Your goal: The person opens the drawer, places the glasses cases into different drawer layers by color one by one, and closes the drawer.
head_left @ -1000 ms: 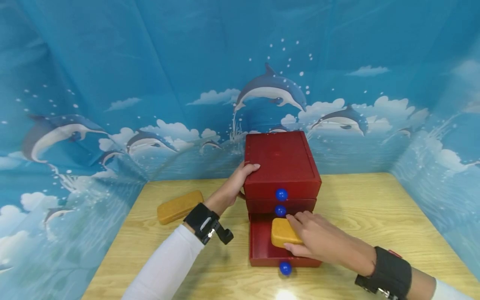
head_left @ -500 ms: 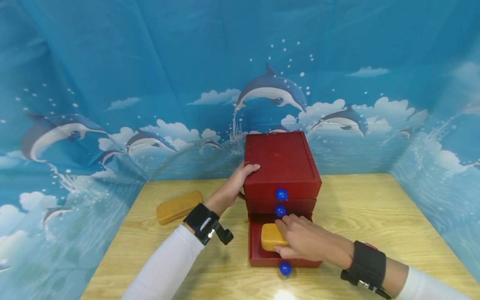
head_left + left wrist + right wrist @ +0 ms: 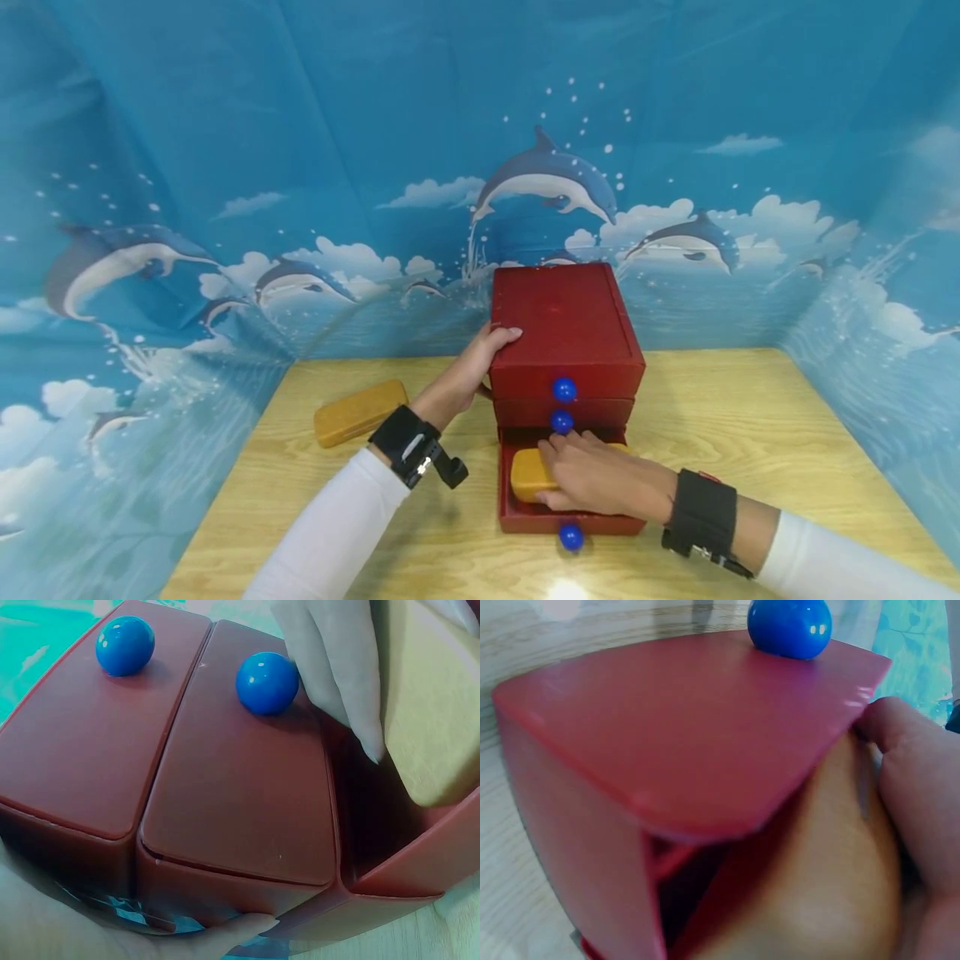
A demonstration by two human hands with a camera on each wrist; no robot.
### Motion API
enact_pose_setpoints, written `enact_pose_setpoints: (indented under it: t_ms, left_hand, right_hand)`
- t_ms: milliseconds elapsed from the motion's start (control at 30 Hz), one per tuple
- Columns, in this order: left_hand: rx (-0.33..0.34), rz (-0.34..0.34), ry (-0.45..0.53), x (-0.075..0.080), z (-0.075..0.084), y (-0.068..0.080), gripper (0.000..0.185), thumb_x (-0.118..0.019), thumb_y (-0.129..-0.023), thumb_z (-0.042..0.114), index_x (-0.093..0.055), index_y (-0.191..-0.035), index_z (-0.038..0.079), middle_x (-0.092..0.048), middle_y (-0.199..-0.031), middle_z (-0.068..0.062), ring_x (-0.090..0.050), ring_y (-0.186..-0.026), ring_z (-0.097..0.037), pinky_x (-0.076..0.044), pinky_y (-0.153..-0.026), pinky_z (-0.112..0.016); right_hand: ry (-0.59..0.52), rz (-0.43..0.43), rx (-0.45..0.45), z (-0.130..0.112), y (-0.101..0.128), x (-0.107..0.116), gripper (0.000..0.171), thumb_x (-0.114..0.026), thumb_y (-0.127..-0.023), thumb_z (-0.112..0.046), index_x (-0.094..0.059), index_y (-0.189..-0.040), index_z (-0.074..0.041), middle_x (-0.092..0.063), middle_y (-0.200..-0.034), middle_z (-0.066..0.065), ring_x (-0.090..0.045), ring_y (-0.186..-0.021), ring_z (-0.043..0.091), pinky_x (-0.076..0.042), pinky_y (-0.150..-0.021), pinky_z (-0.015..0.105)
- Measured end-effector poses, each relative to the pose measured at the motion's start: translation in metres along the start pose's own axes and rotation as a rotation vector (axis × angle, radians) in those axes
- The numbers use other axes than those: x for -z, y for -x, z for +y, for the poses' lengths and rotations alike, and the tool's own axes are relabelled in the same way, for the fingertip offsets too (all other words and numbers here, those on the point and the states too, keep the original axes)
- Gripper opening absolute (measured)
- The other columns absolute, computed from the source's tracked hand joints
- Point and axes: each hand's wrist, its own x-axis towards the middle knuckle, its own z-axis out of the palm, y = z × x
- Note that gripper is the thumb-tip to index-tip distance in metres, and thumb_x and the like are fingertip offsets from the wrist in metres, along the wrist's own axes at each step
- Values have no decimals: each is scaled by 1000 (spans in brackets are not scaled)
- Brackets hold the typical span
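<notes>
A small red drawer cabinet (image 3: 558, 317) stands on the table with its lowest drawer (image 3: 525, 523) pulled out. My right hand (image 3: 592, 475) grips a yellow rounded block (image 3: 529, 475), fingers over the far side and thumb on the near side. The block lies lengthwise inside the walls of that drawer, its middle hidden under my hand. In the right wrist view, the block (image 3: 817, 877) slants down behind the drawer front (image 3: 690, 735). My left hand (image 3: 472, 362) rests against the cabinet's left side, its thumb laid over the top edge and its fingers along the side wall.
Another yellow block (image 3: 360, 413) lies on the wooden table (image 3: 720, 400) to the left, beyond my left wrist. Blue round knobs stick out from the drawers, the lowest knob (image 3: 571, 537) nearest me. A dolphin-print cloth (image 3: 375, 125) hangs close behind the table.
My right hand has moved left and slightly down with the yellow block, bringing it further into the lowest drawer. My left hand and the cabinet have stayed in place.
</notes>
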Motion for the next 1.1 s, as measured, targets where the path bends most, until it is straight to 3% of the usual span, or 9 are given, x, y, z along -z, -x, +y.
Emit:
enact_pose_setpoints:
  t_ms: [67, 167, 400, 633, 833, 1100]
  left_hand:
    - [1, 0, 3, 0, 0, 0, 74, -52, -97, 62, -26, -159, 32, -58, -140, -12, -64, -116, -33, -58, -78, -53]
    - [8, 2, 2, 0, 0, -1, 77, -52, -97, 63, -24, -161, 32, -57, -141, -12, -64, -117, -33, -58, -79, -53]
    - [17, 14, -3, 0, 0, -1, 81, -53, -95, 64, -21, -162, 32, -56, -143, -13, -64, -118, -33, -57, -81, -53]
    - [13, 12, -2, -2, 0, -1, 76, -52, -96, 63, -24, -161, 32, -58, -140, -12, -65, -117, -32, -57, -80, -53]
    - [10, 5, -5, -3, 0, 0, 75, -51, -97, 63, -24, -161, 32, -58, -141, -12, -64, -119, -32, -56, -82, -54]
    - [13, 13, -5, -1, -1, -1, 78, -52, -96, 63, -23, -161, 32, -56, -142, -13, -63, -119, -33, -57, -81, -53]
  right_hand:
    - [22, -12, -6, 0, -2, -1, 61, -57, -104, -50, -62, -138, 1, -70, -120, 12, -68, -106, 23, -60, -88, 42]
    - [39, -31, -23, 0, -3, -3, 64, -59, -103, -49, -59, -142, 2, -69, -129, 16, -68, -116, 28, -59, -96, 47]
    - [-4, -66, -73, -1, -8, 0, 65, -64, -101, -45, -56, -143, 4, -67, -131, 18, -70, -108, 32, -61, -92, 46]
    - [-77, -137, -143, -3, -15, -2, 68, -68, -100, -41, -51, -147, 6, -61, -142, 22, -66, -124, 39, -57, -100, 51]
    - [-64, -112, -163, -2, -18, -9, 65, -67, -101, -39, -52, -146, 7, -63, -138, 22, -70, -115, 37, -59, -94, 50]
    - [-32, -19, -146, -1, -22, -16, 46, -68, -100, -34, -60, -126, 4, -65, -105, 11, -69, -82, 23, -59, -71, 43]
